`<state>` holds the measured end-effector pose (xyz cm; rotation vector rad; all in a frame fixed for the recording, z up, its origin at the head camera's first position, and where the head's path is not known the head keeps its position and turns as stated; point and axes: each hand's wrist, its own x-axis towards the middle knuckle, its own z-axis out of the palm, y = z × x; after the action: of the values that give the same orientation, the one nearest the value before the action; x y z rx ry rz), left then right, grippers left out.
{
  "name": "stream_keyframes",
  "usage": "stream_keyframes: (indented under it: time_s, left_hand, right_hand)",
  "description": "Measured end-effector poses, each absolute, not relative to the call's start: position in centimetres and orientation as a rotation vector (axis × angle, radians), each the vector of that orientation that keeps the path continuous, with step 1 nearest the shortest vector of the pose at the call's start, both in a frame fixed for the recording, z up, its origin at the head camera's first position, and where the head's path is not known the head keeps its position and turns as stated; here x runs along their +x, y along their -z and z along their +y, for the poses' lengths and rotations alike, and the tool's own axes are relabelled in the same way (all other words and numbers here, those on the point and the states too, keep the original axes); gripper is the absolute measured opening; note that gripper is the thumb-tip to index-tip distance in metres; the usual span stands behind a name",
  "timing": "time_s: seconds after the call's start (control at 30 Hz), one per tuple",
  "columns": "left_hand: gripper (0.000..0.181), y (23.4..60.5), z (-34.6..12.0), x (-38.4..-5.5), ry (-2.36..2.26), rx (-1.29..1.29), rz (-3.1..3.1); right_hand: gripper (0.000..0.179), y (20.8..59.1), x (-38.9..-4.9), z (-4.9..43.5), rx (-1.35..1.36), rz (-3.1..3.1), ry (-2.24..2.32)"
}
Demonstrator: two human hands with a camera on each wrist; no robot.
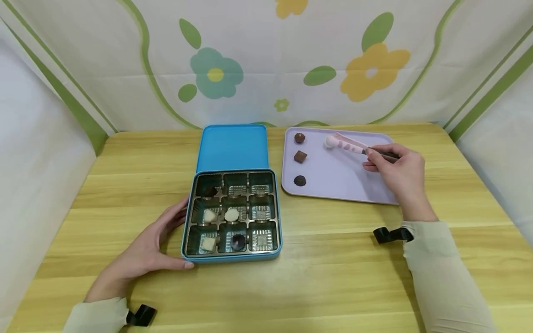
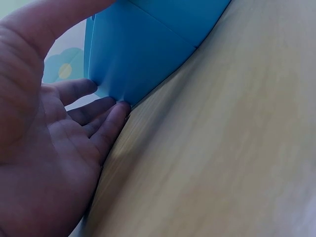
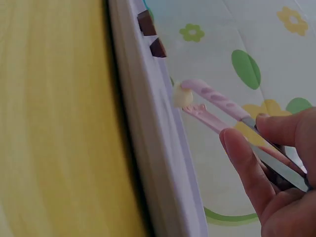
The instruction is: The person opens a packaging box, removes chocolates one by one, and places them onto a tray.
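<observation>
Across the top of my head view I saw a white cloth backdrop, printed with a teal flower at upper left and an orange flower at upper right. Pale side panels rose at the left and right edges. Before me, a yellowish wood-grain table filled the lower frame, softly lit near the bottom centre.

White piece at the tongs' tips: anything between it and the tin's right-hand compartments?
Low down, yes: the row of three dark chocolates, the tray's left rim and the tin's right wall. Above them, nothing visible.
</observation>
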<state>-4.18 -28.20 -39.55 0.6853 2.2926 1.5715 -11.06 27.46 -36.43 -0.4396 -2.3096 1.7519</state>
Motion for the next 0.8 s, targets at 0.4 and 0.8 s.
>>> stream_keyframes:
  time_s: [0.4,0.8]
  left_hand:
    - [0.134,39.5,-28.2,-3.9,-1.588,0.655,2.244]
    - [0.134,39.4,-28.2,-4.0,-1.578,0.634,2.266]
  right_hand:
    - [0.036,37.3,-11.6,26.6,-0.471,-2.359,-1.644]
    - [0.041,37.7,-11.6,26.1,-0.461,-2.458,-1.473]
